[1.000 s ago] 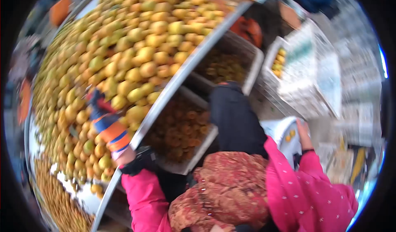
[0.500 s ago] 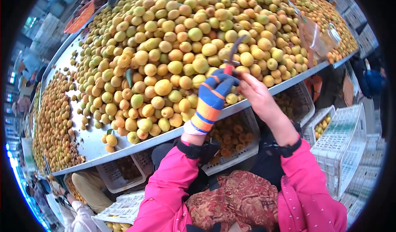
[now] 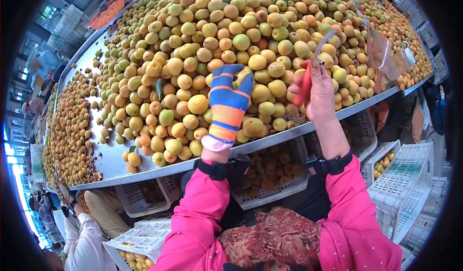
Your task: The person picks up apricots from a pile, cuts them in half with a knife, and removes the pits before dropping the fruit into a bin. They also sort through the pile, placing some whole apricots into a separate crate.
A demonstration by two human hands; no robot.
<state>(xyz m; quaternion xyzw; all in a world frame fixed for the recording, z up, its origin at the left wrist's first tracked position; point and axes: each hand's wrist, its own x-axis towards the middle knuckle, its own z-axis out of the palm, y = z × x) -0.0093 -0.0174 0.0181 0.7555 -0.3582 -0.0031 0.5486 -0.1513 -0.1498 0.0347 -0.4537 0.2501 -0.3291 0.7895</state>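
Observation:
My left hand (image 3: 229,90), in a blue and orange striped knit glove, reaches into the heap of apricots (image 3: 185,61) on the metal table. Its fingers and thumb curl round a yellow apricot (image 3: 240,76), partly hidden by the glove. To its right, my bare right hand (image 3: 318,90) is closed on a knife (image 3: 305,84) with a red handle. The knife's curved blade (image 3: 324,43) points up and away over the fruit.
Below the table's metal edge (image 3: 279,139) stands a crate (image 3: 270,199) of cut or darker fruit. White crates (image 3: 402,186) are stacked at right. A clear jar (image 3: 404,61) and an orange basket (image 3: 107,12) sit farther off. Another person's sleeve (image 3: 89,239) shows at lower left.
My hands have moved apart. The left has left the knife and gone left onto an apricot; the right now holds the knife by its handle, farther right.

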